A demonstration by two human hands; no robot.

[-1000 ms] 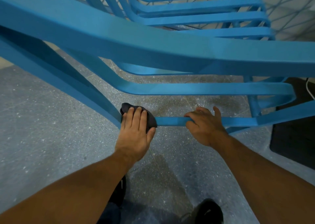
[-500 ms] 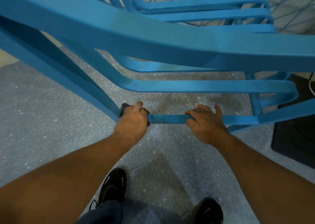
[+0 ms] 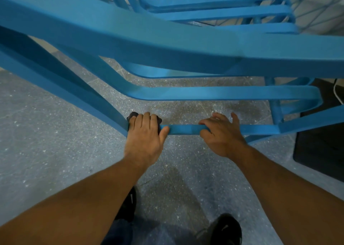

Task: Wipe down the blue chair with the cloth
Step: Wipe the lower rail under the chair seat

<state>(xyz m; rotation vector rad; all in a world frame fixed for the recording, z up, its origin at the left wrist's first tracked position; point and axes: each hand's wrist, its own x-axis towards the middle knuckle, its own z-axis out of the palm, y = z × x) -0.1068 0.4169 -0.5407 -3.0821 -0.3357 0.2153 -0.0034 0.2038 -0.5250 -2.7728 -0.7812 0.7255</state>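
Blue slats of the chair [image 3: 186,45] fill the upper part of the view, seen from above and behind, with a low crossbar [image 3: 184,129] running level near the floor [image 3: 46,133]. At the left end of that bar, where it joins a slanting leg [image 3: 89,97], the left hand [image 3: 144,133] lies palm-down with its fingers curled over a dark cloth [image 3: 132,116] — only the edges of the cloth show beyond the knuckles and beside the thumb. The hand is closed on the cloth, pressing it against the bar. Further along the same bar the right hand [image 3: 221,133] grips the bare bar, fingers wrapped over the top and thumb below. Between the two hands a short stretch of bar is uncovered. Speckled grey floor lies below, and two black shoes [image 3: 226,229] show at the bottom edge — a dark mat [image 3: 320,142] sits at the right.
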